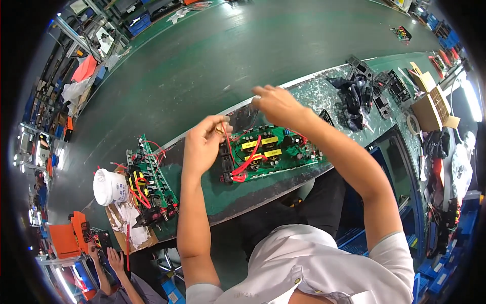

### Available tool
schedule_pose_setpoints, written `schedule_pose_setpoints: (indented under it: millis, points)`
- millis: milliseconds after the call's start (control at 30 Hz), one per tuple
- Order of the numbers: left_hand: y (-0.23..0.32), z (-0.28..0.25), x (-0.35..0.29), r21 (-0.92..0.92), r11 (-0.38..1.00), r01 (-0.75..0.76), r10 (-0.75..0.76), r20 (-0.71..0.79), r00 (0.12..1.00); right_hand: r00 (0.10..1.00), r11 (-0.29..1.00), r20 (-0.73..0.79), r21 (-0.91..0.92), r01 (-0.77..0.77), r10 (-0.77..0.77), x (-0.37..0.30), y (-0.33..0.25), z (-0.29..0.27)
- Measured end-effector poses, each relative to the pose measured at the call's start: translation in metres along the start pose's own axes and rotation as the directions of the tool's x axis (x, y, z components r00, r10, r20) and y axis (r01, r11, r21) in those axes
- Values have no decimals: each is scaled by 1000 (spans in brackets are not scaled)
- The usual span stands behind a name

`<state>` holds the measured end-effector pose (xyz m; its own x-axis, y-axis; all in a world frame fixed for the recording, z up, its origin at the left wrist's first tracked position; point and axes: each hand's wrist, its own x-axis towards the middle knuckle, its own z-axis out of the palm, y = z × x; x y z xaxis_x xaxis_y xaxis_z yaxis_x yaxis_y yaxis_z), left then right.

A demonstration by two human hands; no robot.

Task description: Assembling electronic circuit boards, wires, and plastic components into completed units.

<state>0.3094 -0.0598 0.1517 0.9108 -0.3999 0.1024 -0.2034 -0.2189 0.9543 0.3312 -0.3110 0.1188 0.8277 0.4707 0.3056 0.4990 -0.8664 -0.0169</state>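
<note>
Whatever the right hand may have between its fingertips is too small to make out; its fingers are curled in, and whether they grip anything I cannot tell. The left hand pinches a small brass-coloured piece between thumb and fingertips, which partly cover it. Part of the dark strip near that hand is hard to read. At the lower left, a co-worker is cut off by the dark rim.

The left forearm rises nearly upright, its hand just beside the black end of the circuit board. The right elbow bends outward, and the forearm slants up and inward, with the hand above the board's far edge. The board lies on the bench between the two forearms, red wires looping over its left part.
</note>
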Motion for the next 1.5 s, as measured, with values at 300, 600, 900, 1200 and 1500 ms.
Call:
schedule_pose_setpoints:
  millis: [300, 600, 900, 1200, 1500]
  points:
    - [22, -2, 20, -558, 827, -62, -34, -159, 987, 950, 956, 129, -119, -269, 284, -56, -5, -103]
    - [36, 64, 10, -644, 763, 46, 176, 276, 945, 833, -162, 512, 858, -487, 208, -120, -14, -100]
    - [30, 99, -4, -33, 979, -203, 202, 334, 921, 718, -645, 456, 764, -14, 525, -110, -29, -58]
    - [10, 108, -11, -115, 968, -225, 237, 102, 966, 735, -392, 372, 907, -157, 566, -124, -41, -61]
    - [17, 116, -21, -248, 968, 39, 43, 315, 948, 684, -256, 345, 938, -233, 642, -149, -50, -58]
